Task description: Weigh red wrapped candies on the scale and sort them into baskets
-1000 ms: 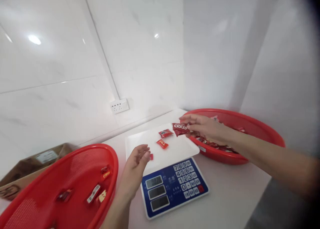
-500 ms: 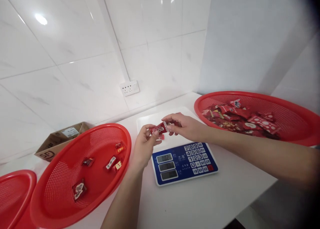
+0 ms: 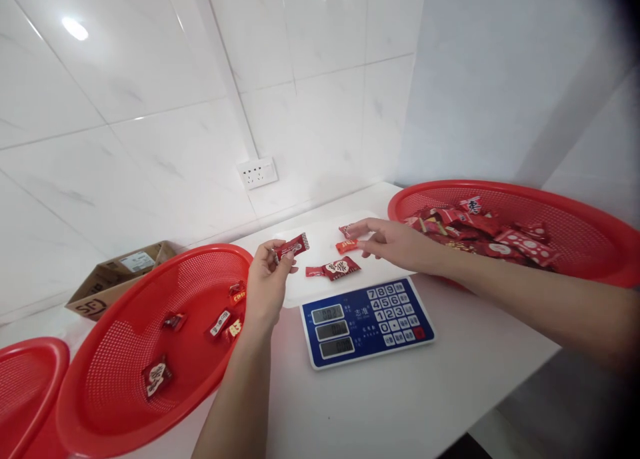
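Note:
My left hand [image 3: 267, 282] is closed on a dark red wrapped snack [image 3: 295, 246], held over the left side of the scale's white pan [image 3: 300, 287]. My right hand [image 3: 400, 244] hovers at the right of the pan with fingers apart. Nearest its fingertips lies an orange wrapped snack [image 3: 346, 245]; whether they touch cannot be made out. Just behind that, another red packet [image 3: 344, 231] is partly covered by the fingers. A larger dark red packet [image 3: 341, 268] with white lettering lies on the pan, beside a small red one [image 3: 315, 271].
The scale's blue keypad panel [image 3: 367, 319] faces me. At right a red basket [image 3: 590, 245] holds many wrapped snacks. A second red basket [image 3: 120, 352] at left has several, with another basket [image 3: 30, 385] beyond it. A cardboard box [image 3: 100, 289] stands behind, below a wall socket [image 3: 257, 173].
My hands have parted. The left moved left with the dark red snack; the right let go and spread its fingers. Packets on the pan have come into view.

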### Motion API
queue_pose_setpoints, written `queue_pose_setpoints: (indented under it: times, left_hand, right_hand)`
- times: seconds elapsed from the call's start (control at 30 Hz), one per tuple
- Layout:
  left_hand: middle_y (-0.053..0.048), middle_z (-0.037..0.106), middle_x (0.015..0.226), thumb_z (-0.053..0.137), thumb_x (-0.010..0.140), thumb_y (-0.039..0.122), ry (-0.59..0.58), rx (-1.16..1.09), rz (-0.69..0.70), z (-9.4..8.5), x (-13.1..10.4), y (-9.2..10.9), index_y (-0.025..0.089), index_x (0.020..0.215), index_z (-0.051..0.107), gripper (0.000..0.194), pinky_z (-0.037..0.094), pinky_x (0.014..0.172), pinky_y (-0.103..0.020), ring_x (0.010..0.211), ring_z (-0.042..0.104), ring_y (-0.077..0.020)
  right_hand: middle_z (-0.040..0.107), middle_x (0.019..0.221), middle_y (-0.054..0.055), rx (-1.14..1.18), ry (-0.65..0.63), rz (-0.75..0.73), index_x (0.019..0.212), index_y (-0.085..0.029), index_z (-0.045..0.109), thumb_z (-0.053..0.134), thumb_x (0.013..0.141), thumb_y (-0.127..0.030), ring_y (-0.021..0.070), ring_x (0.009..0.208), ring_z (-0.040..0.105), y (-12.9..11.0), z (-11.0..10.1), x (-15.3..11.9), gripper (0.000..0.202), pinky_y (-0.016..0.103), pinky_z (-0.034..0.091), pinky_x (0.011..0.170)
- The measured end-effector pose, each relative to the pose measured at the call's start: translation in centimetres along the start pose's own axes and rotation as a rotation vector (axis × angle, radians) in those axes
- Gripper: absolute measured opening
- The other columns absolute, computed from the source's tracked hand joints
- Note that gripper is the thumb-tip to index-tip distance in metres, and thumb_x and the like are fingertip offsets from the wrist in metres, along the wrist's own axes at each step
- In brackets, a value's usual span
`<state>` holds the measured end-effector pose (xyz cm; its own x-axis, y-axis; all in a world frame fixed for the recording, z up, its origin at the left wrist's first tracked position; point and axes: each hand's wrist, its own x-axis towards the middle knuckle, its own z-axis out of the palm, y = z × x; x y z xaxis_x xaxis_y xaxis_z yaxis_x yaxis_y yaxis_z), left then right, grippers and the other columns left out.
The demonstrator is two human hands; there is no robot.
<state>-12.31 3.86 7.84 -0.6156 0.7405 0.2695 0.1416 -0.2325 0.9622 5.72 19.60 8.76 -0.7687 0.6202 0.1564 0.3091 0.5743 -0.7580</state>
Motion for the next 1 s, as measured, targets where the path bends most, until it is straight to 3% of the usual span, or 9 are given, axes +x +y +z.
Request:
queue_pose_setpoints:
  times: [0.1, 0.2, 0.33, 0.43, 0.57, 0.8, 1.0]
  left_hand:
    - [-0.001, 0.065, 0.090, 0.061, 0.077, 0.027, -0.094, 0.042, -0.043, 0.5, -0.5, 0.1, 0.020, 0.101, 0.057, 0.026, 0.048, 0.079, -0.027, 0.076, 0.061, -0.0114]
    - [-0.001, 0.066, 0.090, 0.061, 0.079, 0.029, -0.229, 0.073, -0.063, 1.2, -1.2, 0.0, 0.021, 0.105, 0.058, 0.027, 0.048, 0.081, -0.030, 0.080, 0.061, -0.0137]
    - [-0.001, 0.063, 0.088, 0.062, 0.079, 0.028, -0.305, 0.079, -0.053, 1.8, -1.6, -0.3, 0.023, 0.105, 0.058, 0.028, 0.048, 0.079, -0.031, 0.082, 0.059, -0.0147]
    - [-0.004, 0.062, 0.097, 0.062, 0.079, 0.028, -0.241, 0.113, -0.027, 1.7, -1.5, -0.5, 0.023, 0.110, 0.056, 0.032, 0.046, 0.084, -0.033, 0.096, 0.058, -0.0180]
    - [-0.007, 0.057, 0.120, 0.058, 0.083, 0.033, -0.071, 0.126, 0.058, 1.0, -1.0, -0.4, 0.026, 0.116, 0.051, 0.035, 0.040, 0.096, -0.039, 0.117, 0.049, -0.0207]
    - [-0.007, 0.058, 0.117, 0.054, 0.085, 0.041, 0.078, -0.032, 0.101, 0.1, -0.6, 0.5, 0.025, 0.110, 0.053, 0.030, 0.042, 0.097, -0.039, 0.117, 0.050, -0.0195]
    - [-0.007, 0.057, 0.115, 0.053, 0.086, 0.041, 0.091, -0.085, 0.092, -0.2, -0.4, 0.4, 0.024, 0.109, 0.054, 0.028, 0.041, 0.098, -0.038, 0.117, 0.050, -0.0189]
  right_hand:
    - [0.063, 0.115, 0.007, -0.028, -0.015, -0.034, 0.112, -0.023, 0.058, 0.053, 0.080, -0.038, 0.0184, 0.083, 0.062, -0.7, 0.1, -0.5, 0.036, 0.034, 0.049, 0.076]
    - [0.068, 0.098, 0.005, -0.023, -0.076, -0.118, 0.111, -0.022, 0.060, 0.054, 0.080, -0.038, 0.0184, 0.083, 0.062, -1.8, 0.8, -0.9, 0.035, 0.032, 0.047, 0.074]
    - [0.066, 0.077, 0.001, -0.025, -0.123, -0.197, 0.092, -0.020, 0.065, 0.052, 0.082, -0.036, 0.0158, 0.074, 0.059, -3.0, 1.5, -1.1, 0.023, 0.028, 0.043, 0.066]
    - [0.063, 0.069, 0.000, -0.113, -0.076, -0.189, 0.083, -0.019, 0.065, 0.050, 0.083, -0.034, 0.0155, 0.069, 0.057, -3.1, 1.6, -0.5, 0.021, 0.027, 0.040, 0.062]
    - [0.064, 0.068, 0.001, -0.177, -0.003, -0.102, 0.081, -0.019, 0.066, 0.051, 0.082, -0.034, 0.0170, 0.071, 0.058, -1.9, 1.3, 1.1, 0.021, 0.028, 0.040, 0.062]
    - [0.070, 0.075, 0.003, -0.020, -0.021, 0.060, 0.086, -0.018, 0.067, 0.053, 0.081, -0.034, 0.0148, 0.066, 0.060, 0.5, 1.2, 2.5, 0.022, 0.027, 0.045, 0.059]
    - [0.069, 0.103, 0.008, 0.179, -0.016, 0.151, 0.109, -0.019, 0.062, 0.057, 0.080, -0.027, 0.0168, 0.086, 0.064, 0.5, 0.9, 2.3, 0.030, 0.027, 0.053, 0.067]
